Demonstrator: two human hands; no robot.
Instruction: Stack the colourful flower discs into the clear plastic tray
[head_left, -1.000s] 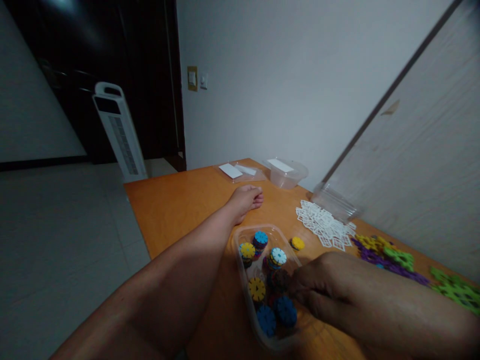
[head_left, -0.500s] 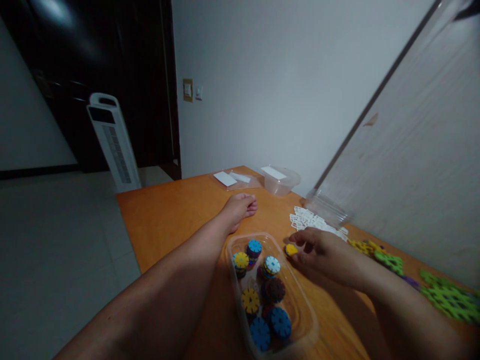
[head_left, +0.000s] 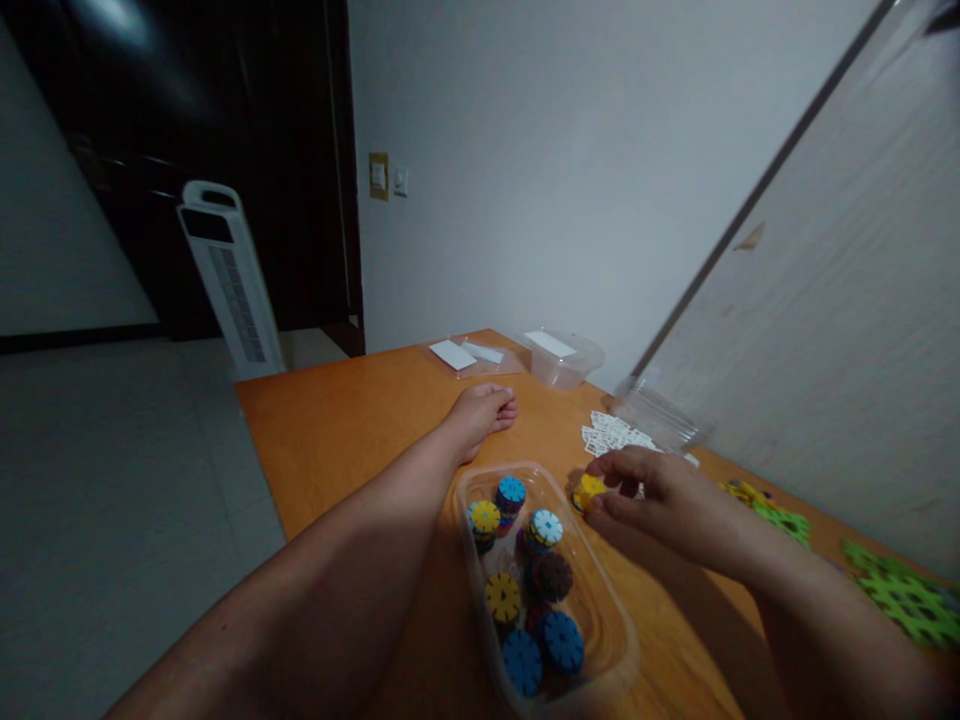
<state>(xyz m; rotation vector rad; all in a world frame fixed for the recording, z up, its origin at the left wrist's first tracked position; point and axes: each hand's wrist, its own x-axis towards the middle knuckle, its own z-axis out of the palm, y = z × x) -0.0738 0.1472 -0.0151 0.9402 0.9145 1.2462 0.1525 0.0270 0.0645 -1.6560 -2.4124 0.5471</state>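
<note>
My right hand [head_left: 649,490] pinches a yellow notched plastic disc [head_left: 592,486] between thumb and fingers. It sits at the top of a short stack of discs on the table, just right of the clear plastic tub. In that tub [head_left: 609,590] stand several stacks of notched discs, with blue [head_left: 562,642], yellow [head_left: 502,597], brown [head_left: 553,577] and pale blue [head_left: 545,529] ones on top. Beyond the tub's far left corner, my left hand [head_left: 484,412] rests on the table, curled into a loose fist with nothing visible in it.
White tile-like pieces [head_left: 615,434] lie behind my right hand, near a clear plastic case [head_left: 664,412]. A round clear container [head_left: 562,360] and a clear packet with white cards [head_left: 454,354] are at the far edge. Green lattice pieces [head_left: 904,598] lie along the right wall.
My right hand has risen slightly, and more of the yellow disc and the stack under it shows between the fingers. My left hand stays in place. The view has shifted a little.
</note>
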